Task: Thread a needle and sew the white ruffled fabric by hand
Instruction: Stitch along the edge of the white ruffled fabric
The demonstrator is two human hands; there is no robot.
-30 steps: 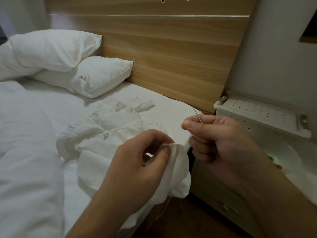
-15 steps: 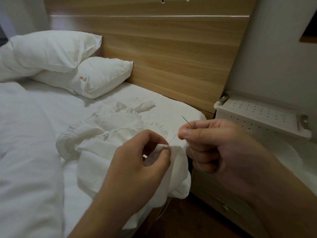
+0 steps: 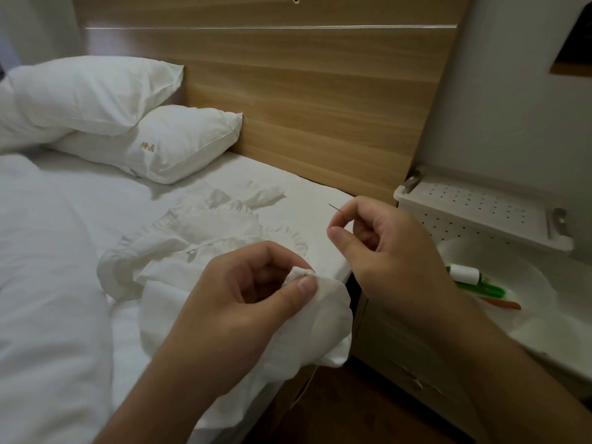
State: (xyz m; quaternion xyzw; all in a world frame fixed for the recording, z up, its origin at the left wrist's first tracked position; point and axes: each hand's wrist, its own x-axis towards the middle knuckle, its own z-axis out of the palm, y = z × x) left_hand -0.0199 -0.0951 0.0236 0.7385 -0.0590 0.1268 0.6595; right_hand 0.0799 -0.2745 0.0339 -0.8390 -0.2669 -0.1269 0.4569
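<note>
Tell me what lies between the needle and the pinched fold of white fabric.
In the head view, only bare bed sheet shows between the needle and the fabric fold; any thread there is too fine to see.

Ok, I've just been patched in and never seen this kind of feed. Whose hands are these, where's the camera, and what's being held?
There is no machine here: a person is sewing with bare hands. The single picture comes from a camera worn on the head, looking forward and down.

The left hand pinches a fold of the white ruffled fabric, which lies spread on the bed. The right hand holds a needle in a fingertip grip, its tip pointing up and left, clear of the cloth. The thread is too fine to see clearly.

Behind lie two pillows against a wooden headboard. On the right, a white bowl holds a thread spool and green and orange tools.
</note>
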